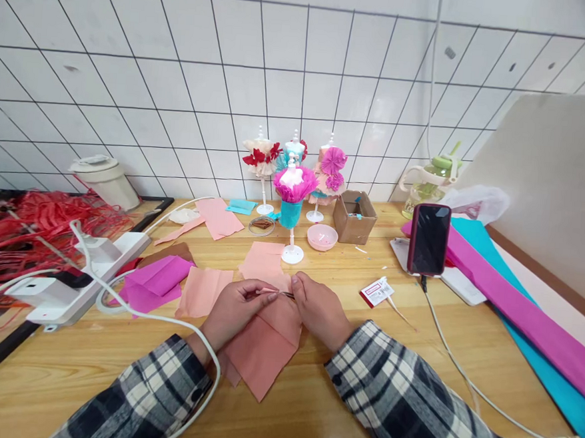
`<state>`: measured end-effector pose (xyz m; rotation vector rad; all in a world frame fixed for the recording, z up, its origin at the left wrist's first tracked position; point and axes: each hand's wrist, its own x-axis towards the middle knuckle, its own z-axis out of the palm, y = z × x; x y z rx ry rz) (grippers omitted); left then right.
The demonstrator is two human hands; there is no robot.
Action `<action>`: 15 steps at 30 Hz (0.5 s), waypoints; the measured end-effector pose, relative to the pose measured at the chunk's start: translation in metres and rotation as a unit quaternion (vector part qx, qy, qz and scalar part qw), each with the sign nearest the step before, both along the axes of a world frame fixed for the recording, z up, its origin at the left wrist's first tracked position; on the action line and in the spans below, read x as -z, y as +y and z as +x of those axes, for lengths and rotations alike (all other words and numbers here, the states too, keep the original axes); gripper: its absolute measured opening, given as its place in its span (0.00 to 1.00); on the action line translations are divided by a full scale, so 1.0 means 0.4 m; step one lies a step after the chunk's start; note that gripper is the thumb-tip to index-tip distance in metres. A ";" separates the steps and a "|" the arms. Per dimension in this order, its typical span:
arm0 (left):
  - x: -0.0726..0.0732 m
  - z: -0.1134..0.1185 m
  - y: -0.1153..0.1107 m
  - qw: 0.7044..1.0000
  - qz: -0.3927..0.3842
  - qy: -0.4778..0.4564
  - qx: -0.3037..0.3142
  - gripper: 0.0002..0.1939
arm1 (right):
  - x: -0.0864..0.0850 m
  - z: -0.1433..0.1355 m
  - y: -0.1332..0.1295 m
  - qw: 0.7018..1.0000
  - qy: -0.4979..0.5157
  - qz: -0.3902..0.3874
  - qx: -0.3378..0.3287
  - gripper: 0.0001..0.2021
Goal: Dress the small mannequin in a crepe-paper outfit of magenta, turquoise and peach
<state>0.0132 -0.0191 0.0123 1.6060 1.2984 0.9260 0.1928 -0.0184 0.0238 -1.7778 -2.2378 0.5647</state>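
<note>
My left hand (239, 309) is closed, with thumb and forefinger pinching the edge of a small piece of pink paper. Opposite it, my right hand (319, 307) is closed around a thin dark metal tool (287, 294), its tip meeting the paper by the left fingertips. Most of the tool is hidden in the fingers, so its kind does not show. Beneath both hands lie salmon-pink paper sheets (266, 350) with fold lines. More peach paper pieces (206, 292) are just left of my left hand. A small dress form (291, 212) in magenta and teal paper stands beyond my hands.
Behind it are several other dressed forms (264, 157), a pink bowl (322, 237) and a cardboard box (355, 217). A white cable (165, 323) crosses my left forearm from a power strip (92, 278). At right are a phone (429, 238) and long paper strips (522, 295).
</note>
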 end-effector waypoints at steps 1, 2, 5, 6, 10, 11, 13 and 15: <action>0.000 0.000 0.000 1.000 -0.003 0.003 0.004 0.11 | -0.001 0.000 0.000 1.000 -0.006 0.000 -0.001 0.20; -0.001 0.001 -0.001 1.000 -0.005 0.005 0.009 0.11 | -0.002 0.000 0.001 1.000 -0.011 0.000 -0.001 0.20; -0.003 0.002 -0.003 1.000 -0.008 0.008 0.017 0.12 | 0.000 0.001 0.002 1.000 -0.017 0.005 -0.001 0.20; -0.003 0.003 -0.003 1.000 -0.008 0.007 0.016 0.12 | 0.002 0.001 0.002 1.000 -0.018 0.007 -0.001 0.21; -0.002 0.004 -0.003 1.000 -0.021 0.005 0.012 0.12 | 0.006 0.001 0.000 1.000 -0.016 0.007 -0.008 0.21; -0.002 0.005 -0.003 1.000 -0.024 0.003 0.013 0.12 | 0.007 -0.001 -0.001 1.000 -0.015 0.007 -0.009 0.21; -0.001 0.005 -0.002 0.999 -0.027 0.000 0.017 0.12 | 0.008 -0.004 -0.002 1.000 -0.013 0.008 -0.013 0.21; 0.000 0.006 -0.002 0.999 -0.026 -0.003 0.021 0.12 | 0.008 -0.009 -0.002 1.000 -0.015 0.009 -0.014 0.21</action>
